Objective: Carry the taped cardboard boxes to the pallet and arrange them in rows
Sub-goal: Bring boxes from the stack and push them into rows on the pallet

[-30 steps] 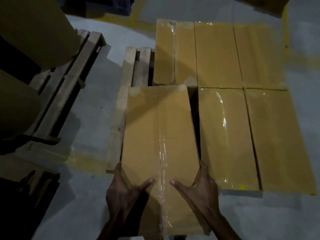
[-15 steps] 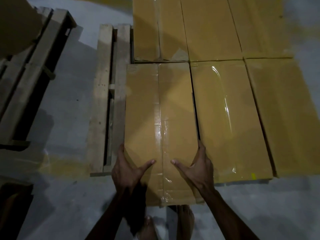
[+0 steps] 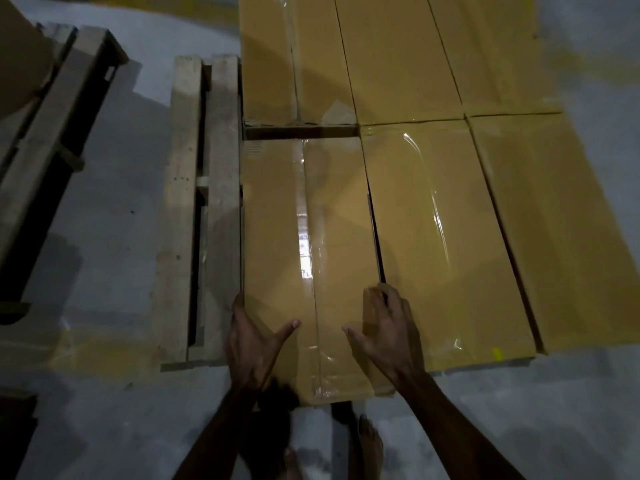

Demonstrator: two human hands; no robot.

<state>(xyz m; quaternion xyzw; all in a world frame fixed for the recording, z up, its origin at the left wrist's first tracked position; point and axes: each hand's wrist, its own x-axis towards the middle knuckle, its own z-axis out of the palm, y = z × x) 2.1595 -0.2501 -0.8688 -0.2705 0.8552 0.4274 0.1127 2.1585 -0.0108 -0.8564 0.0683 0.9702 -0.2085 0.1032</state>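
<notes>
A long taped cardboard box (image 3: 277,237) lies flat on the wooden pallet (image 3: 194,209), its near end overhanging the pallet's front edge. My left hand (image 3: 252,344) grips its near left corner, thumb on top. My right hand (image 3: 388,327) lies on its near right edge, fingers at the seam with the neighbouring box (image 3: 440,237). A narrow dark gap separates the held box from the box behind it (image 3: 294,64). Several more taped boxes fill the pallet to the right in two rows.
Bare pallet slats show left of the held box. A second wooden pallet (image 3: 59,133) lies at the left with a large brown carton (image 3: 20,57) on it. Grey concrete floor surrounds the pallets. My bare feet (image 3: 367,445) stand just below the box's near end.
The box has come down flat onto the pallet beside its neighbour. A gap now shows behind it. My right hand has shifted onto the top right edge.
</notes>
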